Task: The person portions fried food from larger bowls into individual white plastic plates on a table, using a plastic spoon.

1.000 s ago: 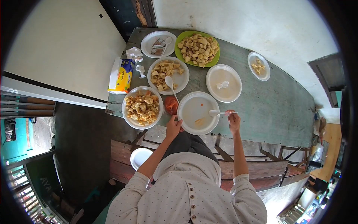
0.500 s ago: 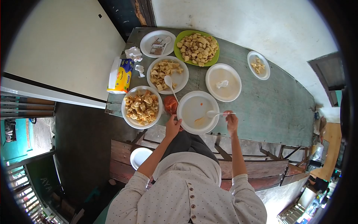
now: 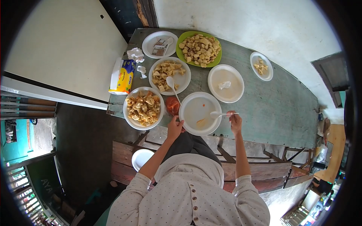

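At the table's near edge lies a white plate (image 3: pixel 194 107) with a small piece of pale food (image 3: pixel 201 122) and an orange speck on it. My left hand (image 3: pixel 175 128) grips this plate's left rim, thumb on top, with the other fingers partly hidden. A white plastic spoon (image 3: pixel 222 114) is pinched in my right hand (image 3: pixel 235 122) by its handle end, its bowl over the plate near the food piece. Just above my left hand sits a red plastic bag (image 3: pixel 172 105). A second white spoon (image 3: pixel 171 83) spans from the plate of folded pieces to my plate's rim.
Around are a plate of fried folded snacks (image 3: pixel 143 107), a plate of paler folded pieces (image 3: pixel 166 71), a green plate of cut chunks (image 3: pixel 200 49), a plate with crumpled tissue (image 3: pixel 225 71), a small plate (image 3: pixel 260 77), a plate with sachets (image 3: pixel 152 41) and a tissue pack (image 3: pixel 126 77).
The spoon and my right hand have shifted very slightly. My left hand stays at the plate's rim, and the other things have not moved.
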A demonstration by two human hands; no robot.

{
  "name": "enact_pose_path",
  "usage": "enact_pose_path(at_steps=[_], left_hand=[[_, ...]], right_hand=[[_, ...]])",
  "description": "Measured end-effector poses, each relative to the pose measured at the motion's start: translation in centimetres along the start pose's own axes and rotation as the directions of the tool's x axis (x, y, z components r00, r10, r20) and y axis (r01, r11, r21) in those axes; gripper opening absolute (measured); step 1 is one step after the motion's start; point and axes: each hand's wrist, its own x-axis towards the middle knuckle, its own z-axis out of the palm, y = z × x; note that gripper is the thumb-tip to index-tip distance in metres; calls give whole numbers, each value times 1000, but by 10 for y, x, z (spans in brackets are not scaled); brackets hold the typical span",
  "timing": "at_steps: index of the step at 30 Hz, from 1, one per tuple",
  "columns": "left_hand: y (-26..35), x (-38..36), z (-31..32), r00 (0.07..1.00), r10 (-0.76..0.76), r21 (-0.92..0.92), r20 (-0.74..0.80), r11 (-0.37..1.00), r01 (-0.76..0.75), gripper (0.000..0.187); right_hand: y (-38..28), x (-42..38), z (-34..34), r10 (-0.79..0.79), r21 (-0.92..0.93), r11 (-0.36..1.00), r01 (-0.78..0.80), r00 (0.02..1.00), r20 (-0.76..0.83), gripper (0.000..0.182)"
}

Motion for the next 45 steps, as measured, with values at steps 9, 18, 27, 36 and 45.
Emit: enact_pose_path(at_steps=[9,18,27,36,45], left_hand=[[0,1,0,1000,11,12,-6,1000,-11,29],[2,0,0,1000,-23,28,19,999,23,31],[0,1,1,1000,-9,11,4,1000,9,30],[0,-5,6,995,-94,-107,22,990,96,32],[-8,-63,29,695,-483,-48,533,803,595,35]], right_hand=[[-12,-25,40,71,173,981,-86,994,88,28],[12,-10,10,44,76,996,-37,994,-97,27],[2,-17,28,37,206,977,-48,998,56,29],[-13,-12,-15,211,315,942,-115,933,-290,31],[-14,-47,4,505,471,823,-318,789,-350,32]])
